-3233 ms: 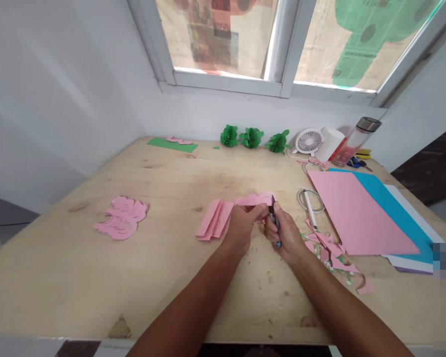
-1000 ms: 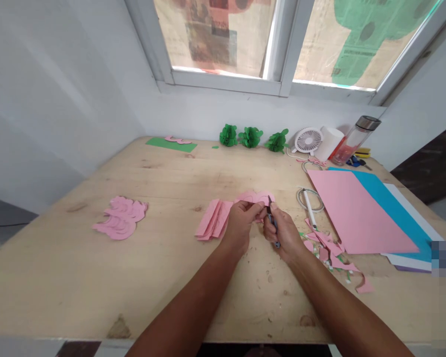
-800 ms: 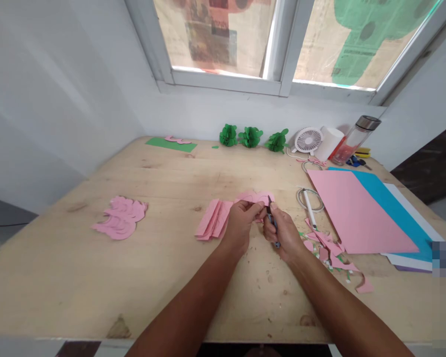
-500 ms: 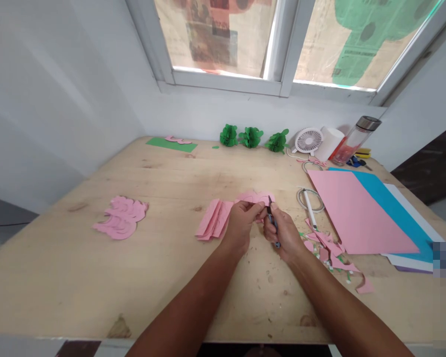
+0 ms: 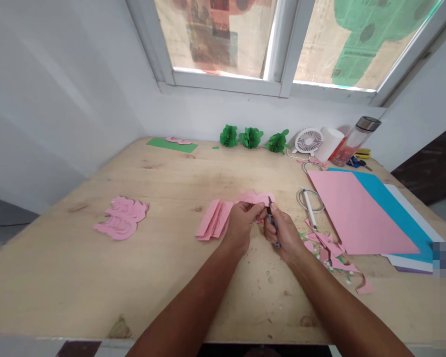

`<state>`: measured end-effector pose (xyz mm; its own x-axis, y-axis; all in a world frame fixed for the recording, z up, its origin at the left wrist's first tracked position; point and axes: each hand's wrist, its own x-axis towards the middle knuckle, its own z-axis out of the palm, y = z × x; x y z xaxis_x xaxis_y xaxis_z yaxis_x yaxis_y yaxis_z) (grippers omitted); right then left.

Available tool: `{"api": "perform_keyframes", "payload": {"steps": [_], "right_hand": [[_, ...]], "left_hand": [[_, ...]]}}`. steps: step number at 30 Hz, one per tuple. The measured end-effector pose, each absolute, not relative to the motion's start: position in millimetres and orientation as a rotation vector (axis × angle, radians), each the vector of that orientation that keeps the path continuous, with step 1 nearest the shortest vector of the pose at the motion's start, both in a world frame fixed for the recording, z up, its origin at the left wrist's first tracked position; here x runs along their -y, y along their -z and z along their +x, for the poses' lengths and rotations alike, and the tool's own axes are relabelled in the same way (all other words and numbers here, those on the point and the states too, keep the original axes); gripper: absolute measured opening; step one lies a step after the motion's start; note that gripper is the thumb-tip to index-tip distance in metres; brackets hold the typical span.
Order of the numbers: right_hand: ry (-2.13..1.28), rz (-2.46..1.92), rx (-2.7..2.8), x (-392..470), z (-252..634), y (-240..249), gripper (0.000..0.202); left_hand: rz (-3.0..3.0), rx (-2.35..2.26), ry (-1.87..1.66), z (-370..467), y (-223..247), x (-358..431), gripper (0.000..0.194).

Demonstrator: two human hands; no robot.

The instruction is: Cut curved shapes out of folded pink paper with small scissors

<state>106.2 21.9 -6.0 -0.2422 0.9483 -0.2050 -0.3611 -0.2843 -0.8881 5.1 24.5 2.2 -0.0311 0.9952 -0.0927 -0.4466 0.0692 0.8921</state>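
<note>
My left hand (image 5: 243,223) is closed, thumb and fingers pinching a piece of pink paper (image 5: 254,197) with curved outlines on it. In my right hand (image 5: 284,230) is a pair of scissors (image 5: 270,218) with dark blades and a blue-grey handle. The blade tips point away from me and lie at the right edge of the pink paper. Part of that paper is hidden behind my fingers. Just left of my left hand, a pleated pink paper (image 5: 213,220) rests on the table.
Scalloped pink cutouts (image 5: 122,218) lie at left. Pink and green scraps (image 5: 332,250), a white pen (image 5: 309,208) and coloured sheets (image 5: 360,213) are at right. Along the wall stand green paper shapes (image 5: 250,138), a small fan (image 5: 309,141) and a bottle (image 5: 357,141).
The pink paper has shifted very slightly at the blades. Both hands keep nearly the same place and grip.
</note>
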Motion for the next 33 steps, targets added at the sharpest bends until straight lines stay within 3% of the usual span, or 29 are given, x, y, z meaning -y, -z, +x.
{"api": "perform_keyframes", "payload": {"steps": [33], "right_hand": [[-1.714, -0.949, 0.889, -22.2, 106.1, 6.0, 0.037]], "left_hand": [[0.791, -0.921, -1.393, 5.1, 1.2, -24.5, 0.023]]}}
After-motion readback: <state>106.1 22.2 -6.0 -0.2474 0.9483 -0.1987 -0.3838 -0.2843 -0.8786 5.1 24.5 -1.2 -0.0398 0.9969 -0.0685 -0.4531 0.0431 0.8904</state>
